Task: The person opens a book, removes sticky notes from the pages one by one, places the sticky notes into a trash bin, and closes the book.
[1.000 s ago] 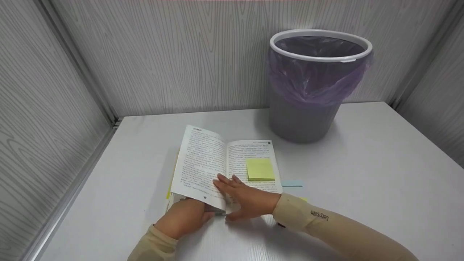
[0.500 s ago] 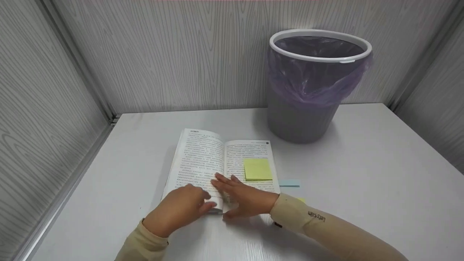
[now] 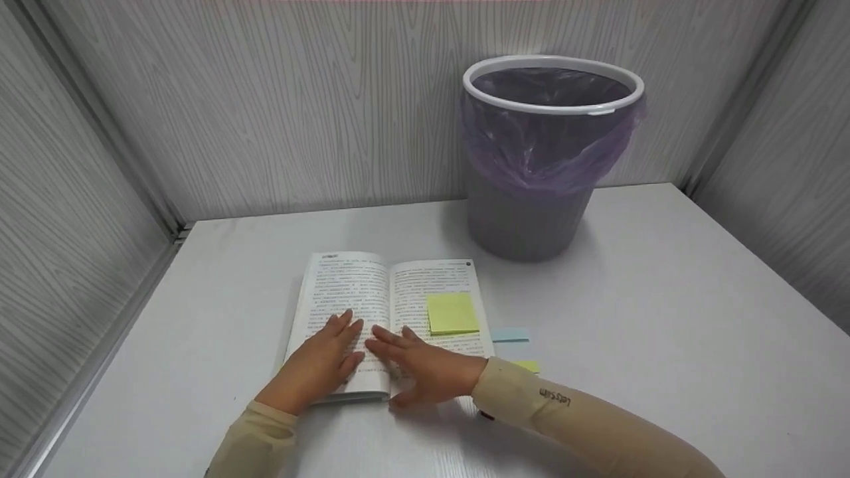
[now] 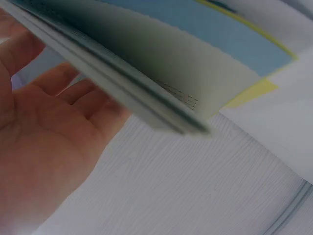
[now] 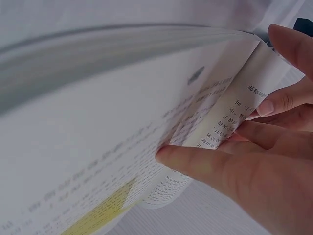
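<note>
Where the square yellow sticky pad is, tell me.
Head view: the yellow sticky pad lies on the open book's right page, just beyond the right hand.

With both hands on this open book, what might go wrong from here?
The book may flop shut if the left hand and right hand lift, as it curves near the middle rather than lying flat. The yellow pad might slide if the right page beneath it is turned. The right sleeve, close by the yellow strip, could brush it out of place.

Head view above book (image 3: pixel 348 285), wrist views nearer
</note>
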